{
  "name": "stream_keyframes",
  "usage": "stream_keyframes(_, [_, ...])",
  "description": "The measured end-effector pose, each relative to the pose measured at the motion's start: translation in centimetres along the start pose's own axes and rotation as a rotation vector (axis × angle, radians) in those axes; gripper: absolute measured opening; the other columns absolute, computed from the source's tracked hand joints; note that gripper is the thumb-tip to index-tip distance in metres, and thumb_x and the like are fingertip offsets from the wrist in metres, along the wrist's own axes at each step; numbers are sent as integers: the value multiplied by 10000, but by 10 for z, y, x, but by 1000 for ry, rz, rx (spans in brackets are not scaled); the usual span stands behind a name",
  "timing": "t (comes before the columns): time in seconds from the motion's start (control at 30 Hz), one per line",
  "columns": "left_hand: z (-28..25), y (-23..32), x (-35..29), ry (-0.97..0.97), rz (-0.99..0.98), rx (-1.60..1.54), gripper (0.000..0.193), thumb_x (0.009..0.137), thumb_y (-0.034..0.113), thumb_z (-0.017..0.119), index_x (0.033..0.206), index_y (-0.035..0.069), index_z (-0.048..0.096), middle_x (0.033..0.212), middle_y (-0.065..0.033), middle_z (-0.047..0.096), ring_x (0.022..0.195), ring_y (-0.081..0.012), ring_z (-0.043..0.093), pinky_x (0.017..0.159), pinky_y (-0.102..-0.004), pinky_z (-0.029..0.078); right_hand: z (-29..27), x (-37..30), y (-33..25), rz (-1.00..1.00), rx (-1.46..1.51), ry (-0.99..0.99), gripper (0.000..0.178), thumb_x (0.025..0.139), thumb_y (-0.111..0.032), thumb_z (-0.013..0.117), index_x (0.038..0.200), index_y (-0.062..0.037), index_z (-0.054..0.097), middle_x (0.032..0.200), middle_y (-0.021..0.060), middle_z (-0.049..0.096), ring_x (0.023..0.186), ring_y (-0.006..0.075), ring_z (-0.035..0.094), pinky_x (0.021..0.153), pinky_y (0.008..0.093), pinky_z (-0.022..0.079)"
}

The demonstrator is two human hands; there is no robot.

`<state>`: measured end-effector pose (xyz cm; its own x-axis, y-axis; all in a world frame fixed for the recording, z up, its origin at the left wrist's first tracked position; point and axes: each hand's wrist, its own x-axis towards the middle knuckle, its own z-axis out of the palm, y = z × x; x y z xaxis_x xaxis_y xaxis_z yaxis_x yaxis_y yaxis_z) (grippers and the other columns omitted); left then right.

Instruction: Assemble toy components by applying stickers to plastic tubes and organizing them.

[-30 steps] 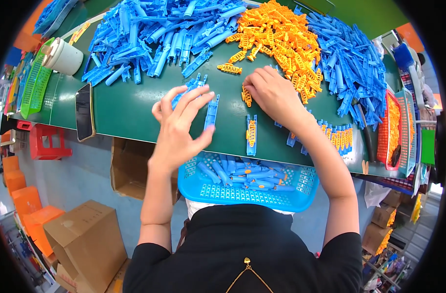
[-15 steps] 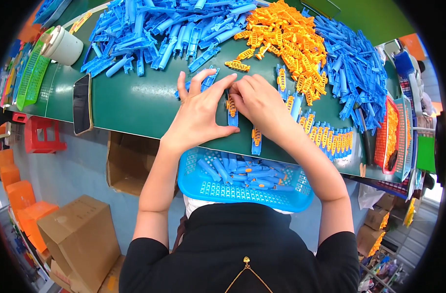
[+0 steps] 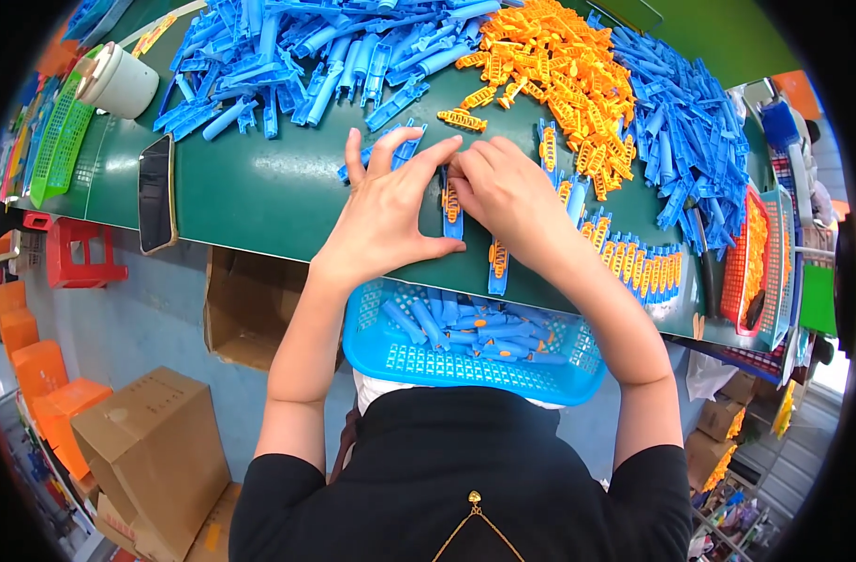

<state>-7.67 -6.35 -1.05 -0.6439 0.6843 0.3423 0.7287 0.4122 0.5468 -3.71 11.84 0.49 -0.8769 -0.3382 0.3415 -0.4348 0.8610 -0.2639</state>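
Note:
A narrow blue plastic shell with an orange ribbed insert lies on the green table between my hands. My left hand spans it lengthwise, thumb at the near end and index finger by the far end, the other fingers raised. With bent fingers pressed together, my right hand pinches the far part of that shell; its fingertips hide the exact contact. Close to my right wrist lies another blue shell with an orange insert. Behind my left fingers is a loose blue shell, partly covered. A single orange insert lies beyond both hands.
Heaps of blue shells and orange inserts cover the far side, with more blue shells at right. Fitted shells form a row. A blue basket sits below the table edge; a phone lies left.
The whole view has shifted slightly. Both hands stay at the same blue shell in nearly the same pose.

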Motion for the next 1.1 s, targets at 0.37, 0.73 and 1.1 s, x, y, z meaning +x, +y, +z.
stream_keyframes(0.37, [-2, 1, 1, -25, -9, 2, 1026, 530, 318, 887, 1428, 156, 418, 1237, -40, 615, 1352, -278, 334, 1142, -585, 1, 7, -8, -5, -10, -96, 8, 127, 817, -72, 646, 915, -42, 571, 870, 91, 575, 846, 267, 561, 729, 357, 482])
stream_keyframes(0.73, [0, 1, 0, -18, -20, -21, 1046, 536, 309, 885, 1445, 154, 393, 1254, 19, 610, 1343, -268, 338, 1146, -599, 7, -10, -9, -3, 134, 155, 86, 82, 884, -82, 599, 933, -21, 579, 861, 126, 575, 850, 320, 555, 720, 404, 447])
stream_keyframes(1.1, [-2, 0, 1, -20, -25, -26, 1056, 525, 291, 889, 1448, 158, 394, 1253, 12, 606, 1336, -268, 349, 1148, -593, 12, 3, -7, -4, 51, 39, 69, 107, 817, -49, 643, 900, -34, 577, 837, 106, 562, 797, 302, 545, 701, 406, 450])
